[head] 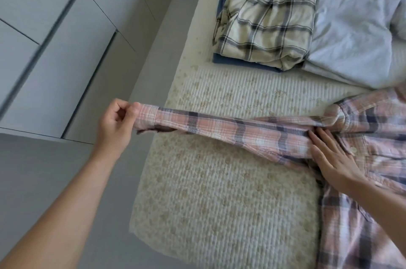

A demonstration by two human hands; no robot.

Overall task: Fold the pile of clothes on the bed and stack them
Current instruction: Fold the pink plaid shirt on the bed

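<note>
A pink plaid shirt (362, 154) lies spread on the bed at the right. One sleeve of it stretches out to the left, past the bed's edge. My left hand (116, 123) pinches the cuff of that sleeve and holds it taut in the air. My right hand (331, 158) lies flat with straight fingers on the shirt where the sleeve meets the body. Farther back, a folded cream plaid shirt (270, 15) sits on top of a folded dark blue garment (239, 63) as a small stack.
A loose pale blue garment (356, 33) lies crumpled right of the stack. The quilted cream bedcover (219, 191) fills the middle. Left of the bed runs a grey floor (55, 169) and a grey wardrobe with drawer fronts (44, 26).
</note>
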